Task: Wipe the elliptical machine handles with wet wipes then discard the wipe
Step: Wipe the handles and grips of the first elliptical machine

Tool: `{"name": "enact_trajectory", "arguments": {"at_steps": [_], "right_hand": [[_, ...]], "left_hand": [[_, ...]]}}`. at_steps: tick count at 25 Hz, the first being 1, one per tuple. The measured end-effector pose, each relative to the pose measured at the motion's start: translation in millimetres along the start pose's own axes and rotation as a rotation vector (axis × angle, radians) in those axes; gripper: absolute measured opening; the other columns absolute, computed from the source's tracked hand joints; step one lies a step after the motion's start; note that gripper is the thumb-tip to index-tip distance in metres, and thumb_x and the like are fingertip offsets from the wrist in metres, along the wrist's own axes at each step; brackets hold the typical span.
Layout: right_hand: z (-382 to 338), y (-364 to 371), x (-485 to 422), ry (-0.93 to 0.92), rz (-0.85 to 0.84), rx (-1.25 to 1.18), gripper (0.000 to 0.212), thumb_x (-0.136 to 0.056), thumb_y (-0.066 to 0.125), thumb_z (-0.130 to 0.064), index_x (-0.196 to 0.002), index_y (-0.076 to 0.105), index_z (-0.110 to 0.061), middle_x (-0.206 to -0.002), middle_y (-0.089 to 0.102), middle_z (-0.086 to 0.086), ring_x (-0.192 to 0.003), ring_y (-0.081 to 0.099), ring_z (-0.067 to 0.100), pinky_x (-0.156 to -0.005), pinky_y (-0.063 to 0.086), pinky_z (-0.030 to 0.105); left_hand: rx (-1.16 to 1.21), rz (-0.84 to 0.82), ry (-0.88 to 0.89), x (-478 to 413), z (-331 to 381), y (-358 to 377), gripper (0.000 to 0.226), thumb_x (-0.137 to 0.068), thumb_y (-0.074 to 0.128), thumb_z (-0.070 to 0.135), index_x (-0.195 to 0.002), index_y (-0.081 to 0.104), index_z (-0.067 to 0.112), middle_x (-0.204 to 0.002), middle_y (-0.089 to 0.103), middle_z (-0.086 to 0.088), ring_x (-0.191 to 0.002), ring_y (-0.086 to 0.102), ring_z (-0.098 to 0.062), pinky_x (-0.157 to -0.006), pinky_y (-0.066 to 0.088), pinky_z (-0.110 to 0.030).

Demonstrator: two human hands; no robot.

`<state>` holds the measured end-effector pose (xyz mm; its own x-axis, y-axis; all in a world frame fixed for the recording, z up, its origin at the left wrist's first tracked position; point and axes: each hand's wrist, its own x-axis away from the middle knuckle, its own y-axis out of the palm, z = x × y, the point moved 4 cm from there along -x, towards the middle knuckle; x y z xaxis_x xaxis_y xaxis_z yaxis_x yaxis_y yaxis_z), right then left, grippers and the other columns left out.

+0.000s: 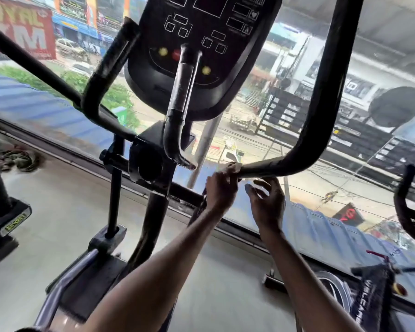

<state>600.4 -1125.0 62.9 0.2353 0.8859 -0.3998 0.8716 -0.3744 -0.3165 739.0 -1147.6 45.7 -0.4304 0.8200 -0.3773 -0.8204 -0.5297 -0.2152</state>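
The elliptical's right black handle [304, 144] curves down from the top right and ends near the centre. My left hand [222, 188] grips a white wet wipe [235, 167] wrapped around that handle's end. Just to the right and below the handle, my right hand [267, 202] hovers with fingers loosely spread, holding nothing. The centre short handle [180, 101] hangs in front of the black console [201, 44]. At the upper left stands the left handle [101, 75].
A large window [249, 116] runs behind the machine, over a street. The elliptical's post and pedal rail [65, 283] stand at lower left. Another machine's base [7, 219] sits at far left; other equipment [374, 295] stands at lower right.
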Motion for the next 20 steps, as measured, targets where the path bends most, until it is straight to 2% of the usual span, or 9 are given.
{"name": "enact_trajectory", "arguments": {"at_steps": [3, 5, 7, 9, 11, 13, 16, 18, 20], "right_hand": [[6.9, 0.8, -2.7, -0.044, 0.001, 0.007, 0.031, -0.082, 0.079, -0.008, -0.109, 0.066, -0.015, -0.103, 0.074, -0.002, -0.097, 0.072, 0.010, -0.089, 0.060, 0.041], [4.8, 2.9, -2.9, -0.055, 0.008, -0.001, 0.032, -0.082, 0.079, -0.007, -0.110, 0.066, -0.013, -0.102, 0.073, -0.003, -0.099, 0.072, 0.011, -0.091, 0.061, 0.044], [2.5, 2.8, -4.3, -0.066, 0.020, -0.016, 0.032, -0.082, 0.078, -0.004, -0.111, 0.067, -0.011, -0.102, 0.072, -0.004, -0.101, 0.071, 0.012, -0.091, 0.061, 0.045], [2.1, 2.3, -5.6, -0.068, 0.017, -0.016, 0.033, -0.082, 0.077, -0.001, -0.112, 0.068, -0.011, -0.101, 0.073, -0.003, -0.100, 0.071, 0.011, -0.091, 0.061, 0.044], [1.3, 1.5, -5.7, -0.081, 0.006, -0.015, 0.033, -0.082, 0.075, 0.002, -0.110, 0.068, -0.015, -0.100, 0.073, -0.003, -0.099, 0.072, 0.011, -0.091, 0.061, 0.045], [0.4, 0.4, -6.6, -0.091, 0.009, -0.011, 0.029, -0.083, 0.072, -0.004, -0.106, 0.068, -0.020, -0.099, 0.074, -0.001, -0.096, 0.072, 0.012, -0.091, 0.061, 0.045], [-4.5, -1.5, -3.9, -0.145, 0.013, 0.006, 0.016, -0.090, 0.074, -0.020, -0.105, 0.072, -0.016, -0.099, 0.076, 0.002, -0.097, 0.072, 0.012, -0.088, 0.061, 0.043], [-11.6, -3.0, 0.6, -0.238, 0.035, 0.044, 0.020, -0.093, 0.076, -0.028, -0.108, 0.072, -0.015, -0.102, 0.075, -0.001, -0.098, 0.072, 0.013, -0.085, 0.062, 0.040], [-18.7, -5.1, 4.8, -0.343, 0.114, 0.069, 0.022, -0.093, 0.077, -0.029, -0.108, 0.072, -0.014, -0.104, 0.074, -0.006, -0.097, 0.071, 0.014, -0.083, 0.062, 0.040]], "left_hand": [[0.117, 0.065, 0.168, 7.3, 7.8, -7.2, 0.024, -0.097, 0.065, 0.013, -0.117, 0.078, 0.017, -0.100, 0.081, -0.001, -0.086, 0.071, -0.001, -0.076, 0.050, -0.011], [0.114, 0.030, 0.198, 6.3, -3.7, 1.2, 0.026, -0.098, 0.062, 0.011, -0.121, 0.075, 0.012, -0.099, 0.081, -0.006, -0.079, 0.075, -0.010, -0.073, 0.059, -0.024], [0.084, -0.002, 0.160, 3.9, -7.3, 5.5, 0.028, -0.099, 0.059, 0.011, -0.123, 0.073, 0.009, -0.102, 0.080, -0.010, -0.084, 0.078, -0.023, -0.075, 0.062, -0.033], [0.108, 0.054, 0.166, 8.7, -0.3, 3.0, 0.030, -0.097, 0.061, 0.004, -0.124, 0.073, 0.008, -0.110, 0.079, -0.011, -0.097, 0.076, -0.021, -0.088, 0.059, -0.023], [0.145, 0.088, 0.278, 22.6, 10.2, -0.7, 0.033, -0.096, 0.061, -0.003, -0.125, 0.072, 0.007, -0.120, 0.076, -0.010, -0.109, 0.071, -0.014, -0.096, 0.050, -0.010], [0.175, 0.057, 0.351, 24.3, 5.5, -0.6, 0.035, -0.098, 0.059, -0.002, -0.130, 0.070, 0.007, -0.125, 0.073, -0.009, -0.111, 0.069, -0.011, -0.096, 0.054, -0.017], [0.182, 0.036, 0.220, 11.7, -7.6, -0.3, 0.033, -0.100, 0.058, 0.002, -0.131, 0.070, 0.009, -0.118, 0.076, -0.011, -0.100, 0.067, -0.017, -0.081, 0.058, -0.030], [0.210, 0.062, 0.253, 18.8, 0.6, -2.0, 0.033, -0.098, 0.062, -0.001, -0.129, 0.070, 0.007, -0.116, 0.077, -0.012, -0.104, 0.066, -0.020, -0.080, 0.057, -0.029], [0.229, 0.063, 0.342, 28.8, 4.5, -3.5, 0.036, -0.097, 0.063, -0.002, -0.131, 0.069, 0.007, -0.123, 0.074, -0.010, -0.111, 0.068, -0.016, -0.089, 0.056, -0.023]]}}
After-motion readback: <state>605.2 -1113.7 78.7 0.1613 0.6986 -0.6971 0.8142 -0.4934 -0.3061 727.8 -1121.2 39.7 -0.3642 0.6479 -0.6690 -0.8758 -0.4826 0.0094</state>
